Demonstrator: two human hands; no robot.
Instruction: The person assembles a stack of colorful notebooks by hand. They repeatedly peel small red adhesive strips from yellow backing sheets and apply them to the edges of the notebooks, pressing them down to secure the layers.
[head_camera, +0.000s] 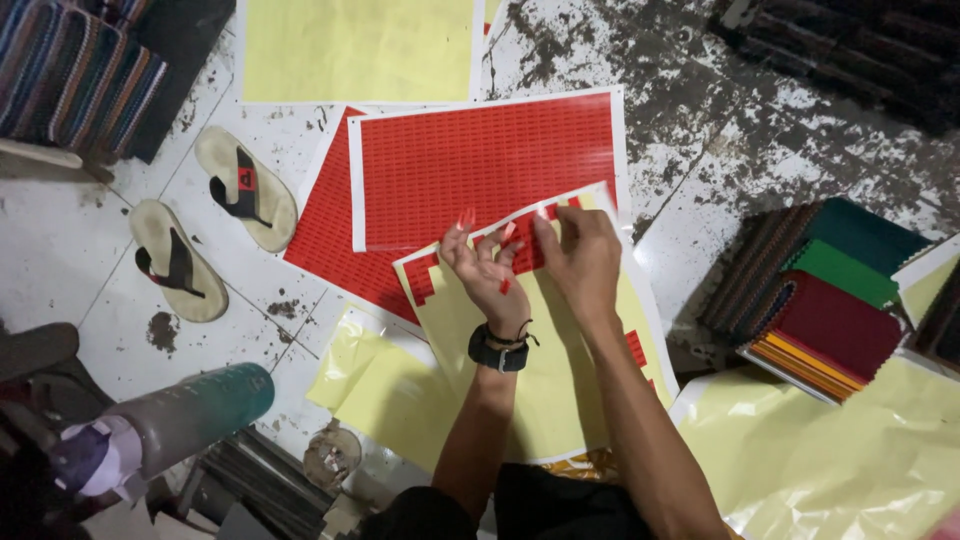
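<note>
A yellow backing sheet (560, 380) with red stickers left along its top and right edge lies on the floor in front of me. My left hand (485, 270), with a black watch on the wrist, hovers over its upper part with fingers spread; small red stickers cling to several fingertips. My right hand (580, 255) pinches a red sticker at the sheet's top edge, close beside the left hand. Just beyond them lies a full red sticker sheet (480, 160) stacked on another red sheet (330, 240).
A pair of sandals (210, 225) lies on the dirty white floor at left. Blank yellow sheets sit at top (355, 50) and lower right (830, 460). A stack of coloured notebooks (830, 300) is at right. A teal-and-grey bottle (170, 420) lies at lower left.
</note>
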